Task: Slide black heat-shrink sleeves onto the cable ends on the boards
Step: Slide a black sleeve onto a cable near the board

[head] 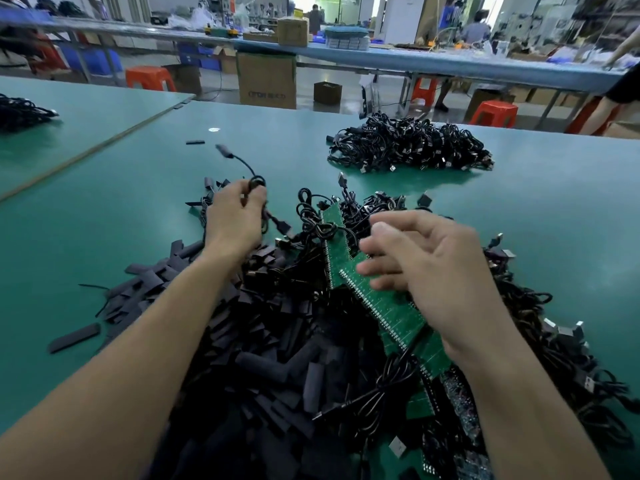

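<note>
Sleeves (263, 372) lie heaped on the counter (86, 209) beside the green boards (391, 310); they look light and soft, best pinched near one open end. Left hand (235, 216) grips a limp cable (257, 183); right hand (426, 268) hovers half-curled over the boards, whether holding I cannot tell

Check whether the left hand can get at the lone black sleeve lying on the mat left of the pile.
Probably yes: the sleeve lies alone on the bare mat, with nothing over it. But the left hand grips a coiled cable, so its fingers are occupied.
</note>
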`<state>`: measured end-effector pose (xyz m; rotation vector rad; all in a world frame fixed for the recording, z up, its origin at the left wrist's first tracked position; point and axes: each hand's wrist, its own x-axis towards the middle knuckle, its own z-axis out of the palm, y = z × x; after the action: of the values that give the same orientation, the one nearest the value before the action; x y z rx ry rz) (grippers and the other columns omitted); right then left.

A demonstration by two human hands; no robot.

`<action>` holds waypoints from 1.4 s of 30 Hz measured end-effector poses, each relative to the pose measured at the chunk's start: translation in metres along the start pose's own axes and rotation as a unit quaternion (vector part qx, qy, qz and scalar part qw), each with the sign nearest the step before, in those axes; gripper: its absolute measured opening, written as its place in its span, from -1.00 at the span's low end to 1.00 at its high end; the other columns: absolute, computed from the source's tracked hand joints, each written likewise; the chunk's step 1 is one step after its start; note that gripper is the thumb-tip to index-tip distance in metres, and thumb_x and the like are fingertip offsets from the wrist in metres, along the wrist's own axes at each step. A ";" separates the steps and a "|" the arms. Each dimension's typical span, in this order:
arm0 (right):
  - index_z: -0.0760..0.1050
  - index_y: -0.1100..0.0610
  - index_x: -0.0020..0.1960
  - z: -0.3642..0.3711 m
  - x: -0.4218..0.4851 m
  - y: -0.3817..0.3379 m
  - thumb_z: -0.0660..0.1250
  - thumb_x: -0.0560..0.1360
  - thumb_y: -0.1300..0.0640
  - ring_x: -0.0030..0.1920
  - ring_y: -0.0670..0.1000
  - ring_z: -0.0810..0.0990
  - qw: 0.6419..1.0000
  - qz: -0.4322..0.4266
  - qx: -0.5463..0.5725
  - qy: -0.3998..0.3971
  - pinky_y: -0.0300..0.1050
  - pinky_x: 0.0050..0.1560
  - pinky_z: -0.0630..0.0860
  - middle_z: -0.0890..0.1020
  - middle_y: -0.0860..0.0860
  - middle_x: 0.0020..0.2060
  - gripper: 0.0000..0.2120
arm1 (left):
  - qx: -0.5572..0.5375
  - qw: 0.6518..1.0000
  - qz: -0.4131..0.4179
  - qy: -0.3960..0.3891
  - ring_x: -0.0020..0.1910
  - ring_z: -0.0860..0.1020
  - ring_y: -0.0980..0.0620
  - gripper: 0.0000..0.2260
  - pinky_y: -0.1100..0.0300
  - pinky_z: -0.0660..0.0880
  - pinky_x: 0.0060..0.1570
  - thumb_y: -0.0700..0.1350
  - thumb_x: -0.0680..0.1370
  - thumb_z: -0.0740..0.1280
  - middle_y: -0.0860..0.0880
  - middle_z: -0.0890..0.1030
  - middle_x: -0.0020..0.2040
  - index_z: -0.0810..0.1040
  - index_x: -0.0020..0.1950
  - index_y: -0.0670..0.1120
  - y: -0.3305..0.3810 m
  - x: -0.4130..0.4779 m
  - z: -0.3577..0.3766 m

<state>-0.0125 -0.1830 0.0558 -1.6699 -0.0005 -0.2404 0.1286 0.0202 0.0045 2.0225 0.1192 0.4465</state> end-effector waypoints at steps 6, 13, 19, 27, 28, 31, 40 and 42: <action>0.65 -0.08 -0.03 -0.007 0.000 0.004 0.36 0.55 0.22 -0.25 -0.16 0.65 0.968 -0.055 -0.244 0.021 -0.27 -0.24 0.60 0.69 -0.19 -0.26 -0.79 | 0.143 0.986 -0.076 0.033 -0.10 0.49 -0.22 -0.67 0.02 0.32 -0.15 -0.03 0.70 0.11 -0.13 0.51 -0.27 0.44 -0.19 -0.15 -0.030 0.048 0.000; 0.62 -0.12 0.06 -0.008 -0.009 -0.010 0.26 0.54 0.27 -0.40 -0.20 0.44 0.929 -0.061 -0.365 0.011 -0.34 -0.24 0.48 0.63 -0.16 -0.11 -0.68 | 0.101 0.991 -0.059 0.064 0.28 0.43 -0.10 -0.76 0.08 0.37 0.27 -0.02 0.66 0.20 -0.18 0.51 0.25 0.55 0.22 -0.09 -0.009 0.016 0.000; 0.60 -0.16 0.05 -0.013 -0.014 -0.015 0.23 0.52 0.32 0.04 -0.02 0.52 0.907 -0.001 -0.420 0.010 -0.06 0.05 0.49 0.56 -0.05 0.06 -0.60 | -0.066 0.995 0.053 -0.055 -0.38 0.50 0.32 -0.87 0.36 0.49 -0.30 -0.11 0.57 0.39 0.13 0.60 -0.26 0.59 -0.17 0.06 0.049 -0.070 -0.001; 0.62 -0.18 -0.22 -0.022 -0.008 -0.017 0.37 0.42 0.41 -0.29 -0.22 0.58 0.930 -0.056 -0.361 0.032 -0.53 -0.36 0.39 0.64 -0.11 -0.28 -0.55 | -0.130 0.927 0.083 -0.342 -0.33 0.54 0.20 -0.92 0.20 0.52 -0.20 -0.05 0.51 0.50 0.01 0.69 -0.17 0.66 -0.02 0.02 0.070 -0.116 -0.003; 0.64 -0.18 -0.18 -0.022 -0.007 -0.017 0.43 0.41 0.39 -0.29 -0.21 0.63 0.946 -0.072 -0.314 0.025 -0.48 -0.34 0.44 0.66 -0.09 -0.32 -0.58 | -0.145 0.924 0.086 -0.344 -0.32 0.55 0.17 -0.90 0.15 0.53 -0.19 -0.06 0.51 0.50 -0.01 0.70 -0.14 0.65 -0.01 0.02 0.069 -0.117 -0.003; 0.65 -0.20 -0.12 -0.020 -0.005 -0.017 0.59 0.32 0.30 -0.21 -0.14 0.71 0.980 -0.106 -0.167 0.009 -0.21 -0.24 0.61 0.70 -0.14 -0.21 -0.60 | -0.192 0.906 0.104 -0.364 -0.28 0.52 0.03 -0.93 0.07 0.45 -0.22 -0.11 0.53 0.48 -0.17 0.66 -0.17 0.64 -0.04 -0.07 0.069 -0.119 -0.003; 0.67 -0.02 -0.11 -0.026 0.004 0.001 0.52 0.42 0.06 -0.25 -0.05 0.67 0.989 -0.028 -0.141 -0.035 -0.18 -0.16 0.58 0.72 -0.02 -0.28 -0.93 | -0.252 0.917 0.051 -0.304 -0.41 0.44 0.03 -0.71 0.20 0.42 -0.37 -0.01 0.28 0.58 -0.12 0.53 -0.37 0.53 -0.24 -0.10 0.062 -0.112 -0.002; 0.65 0.04 -0.14 -0.025 0.004 0.000 0.47 0.49 0.14 -0.31 -0.10 0.64 0.991 -0.016 -0.116 -0.067 -0.27 -0.26 0.56 0.71 -0.01 -0.32 -0.97 | -0.263 0.914 0.047 -0.305 -0.40 0.50 0.04 -0.70 0.24 0.50 -0.36 -0.02 0.26 0.59 -0.09 0.56 -0.35 0.54 -0.22 -0.11 0.061 -0.111 -0.003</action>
<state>-0.0125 -0.2081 0.0585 -1.9170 -0.1024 -0.1561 0.0179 -0.0365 0.0301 1.5476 -0.4418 -0.1105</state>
